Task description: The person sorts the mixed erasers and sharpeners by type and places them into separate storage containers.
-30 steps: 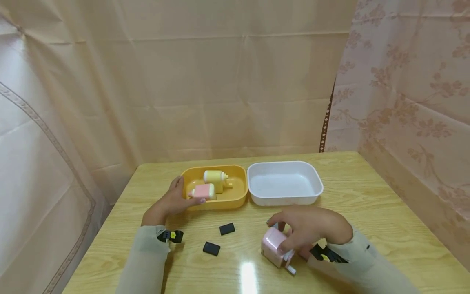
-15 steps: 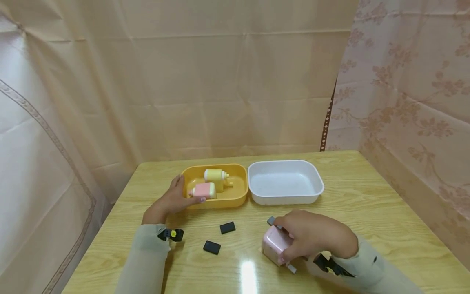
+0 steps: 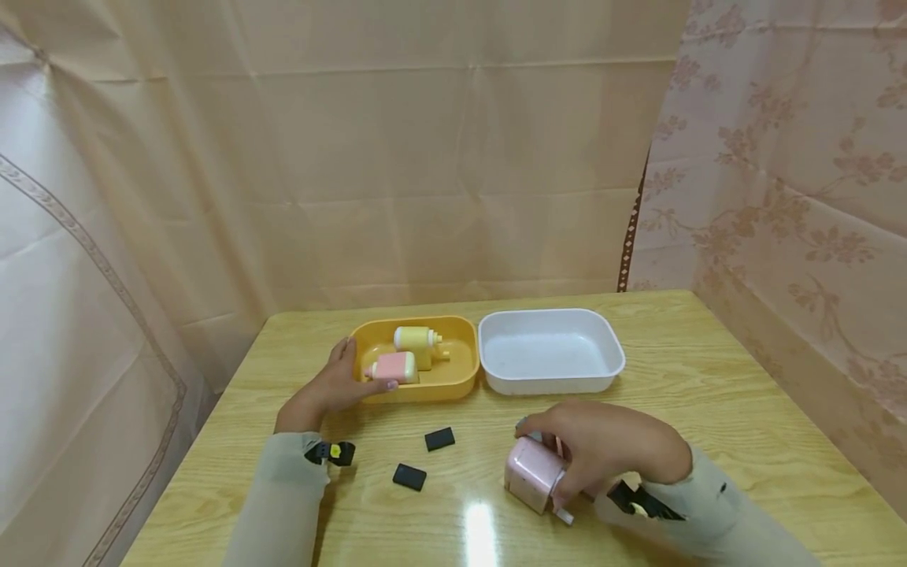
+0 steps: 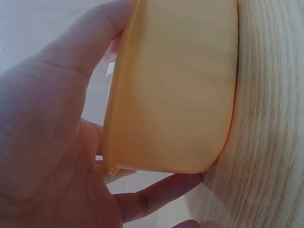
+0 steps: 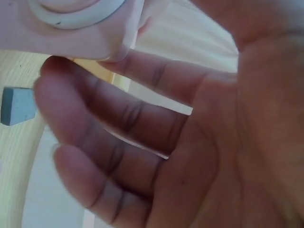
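Head view: right hand [image 3: 609,449] curled over pink box [image 3: 533,475] on table [image 3: 708,394], front centre-right; fingers wrap box's top and right side, box lying under and left of palm. Left hand [image 3: 333,387] grasps near-left rim of yellow tray [image 3: 453,378]; pink bottle [image 3: 394,368] and yellow bottle [image 3: 418,339] inside. White tray [image 3: 549,350] just right of it. Two black blocks [image 3: 439,439] between hands.

Left wrist view: thumb and fingers [image 4: 156,192] clasp yellow tray [image 4: 175,85] wall.

Right wrist view: fingers [image 5: 118,123] bent beneath pink box [image 5: 71,28], touching its corner.

Pink boxy device [image 3: 533,475] on table, gripped; yellow tray [image 3: 453,378] holding two small bottles, held at rim.
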`<state>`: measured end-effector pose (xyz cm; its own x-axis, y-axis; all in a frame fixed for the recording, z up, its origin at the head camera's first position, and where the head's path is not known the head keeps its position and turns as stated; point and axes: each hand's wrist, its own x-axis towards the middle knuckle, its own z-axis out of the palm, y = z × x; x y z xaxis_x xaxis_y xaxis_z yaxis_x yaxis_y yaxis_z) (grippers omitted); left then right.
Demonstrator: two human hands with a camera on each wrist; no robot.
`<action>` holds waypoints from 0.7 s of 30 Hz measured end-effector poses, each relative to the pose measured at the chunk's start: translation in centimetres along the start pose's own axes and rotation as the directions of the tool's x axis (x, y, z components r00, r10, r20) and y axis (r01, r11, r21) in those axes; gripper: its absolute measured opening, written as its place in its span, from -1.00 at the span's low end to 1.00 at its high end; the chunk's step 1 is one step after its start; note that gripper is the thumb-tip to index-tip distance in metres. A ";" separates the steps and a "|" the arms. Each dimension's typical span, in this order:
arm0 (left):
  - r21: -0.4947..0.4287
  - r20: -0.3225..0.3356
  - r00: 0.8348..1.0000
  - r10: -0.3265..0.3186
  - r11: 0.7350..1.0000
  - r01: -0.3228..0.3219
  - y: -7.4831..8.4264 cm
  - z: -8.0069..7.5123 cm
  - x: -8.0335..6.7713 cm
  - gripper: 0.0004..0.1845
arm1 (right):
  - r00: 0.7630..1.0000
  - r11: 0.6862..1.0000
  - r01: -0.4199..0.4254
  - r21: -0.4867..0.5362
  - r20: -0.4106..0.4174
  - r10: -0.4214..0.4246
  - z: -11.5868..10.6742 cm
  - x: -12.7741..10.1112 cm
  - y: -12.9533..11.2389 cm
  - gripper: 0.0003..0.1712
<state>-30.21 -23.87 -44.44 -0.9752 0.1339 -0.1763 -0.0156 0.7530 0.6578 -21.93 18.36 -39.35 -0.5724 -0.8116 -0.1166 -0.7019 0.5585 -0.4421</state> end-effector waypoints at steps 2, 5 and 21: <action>0.010 0.002 1.000 -0.001 1.000 0.001 0.0 0.0 0.1 0.57 | 1.000 1.000 0.001 0.011 0.007 -0.002 0.0 0.1 0.3 -0.34; 0.017 0.005 1.000 -0.005 1.000 0.005 0.1 0.0 0.1 0.57 | 1.000 0.999 -0.004 0.042 0.017 0.003 0.1 0.4 0.9 -0.29; 0.021 0.006 1.000 -0.014 1.000 0.013 0.0 0.0 0.1 0.57 | 0.996 0.998 0.034 0.049 -0.081 -0.030 0.3 1.2 2.3 -0.33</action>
<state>-30.28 -23.88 -44.48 -0.9735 0.1275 -0.1896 -0.0239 0.7684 0.6395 -24.12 18.61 -40.82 -0.5839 -0.8113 -0.0305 -0.6991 0.5216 -0.4892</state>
